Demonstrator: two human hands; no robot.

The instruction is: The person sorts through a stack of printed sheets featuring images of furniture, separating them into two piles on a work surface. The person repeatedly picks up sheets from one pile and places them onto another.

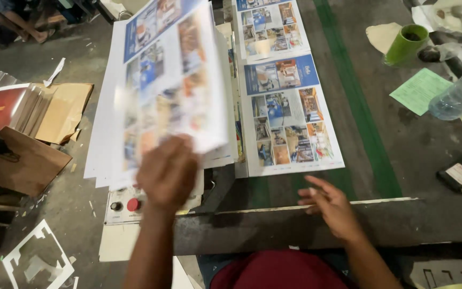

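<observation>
While the left hand [168, 172] pinches the near edge of a blurred stack of glossy white sheets printed with blue and orange photo panels [175, 80], lifting it off the pile at ten o'clock from the body, cardboard scraps and a leaning row of red-covered booklets [6, 104] crowd the floor farther left at nine. Just below that hand sits a pale control panel with a red button and a black knob [126, 205]; a careless drop of the wrist could, I judge, knock the button. The sheets fan loosely, so a weak pinch might let some slide away. At twelve o'clock a flat printed sheet of the same kind [290, 115] lies on the dark worn tabletop [418, 150], its near edge close to the table's front lip. The right hand [330, 206] hovers open at one o'clock, holding nothing, with bare surface around it. Farther right, at two, a green plastic cup [405, 44], a pale green paper slip [421, 90] and a clear plastic bottle [461, 91] narrow the room.
</observation>
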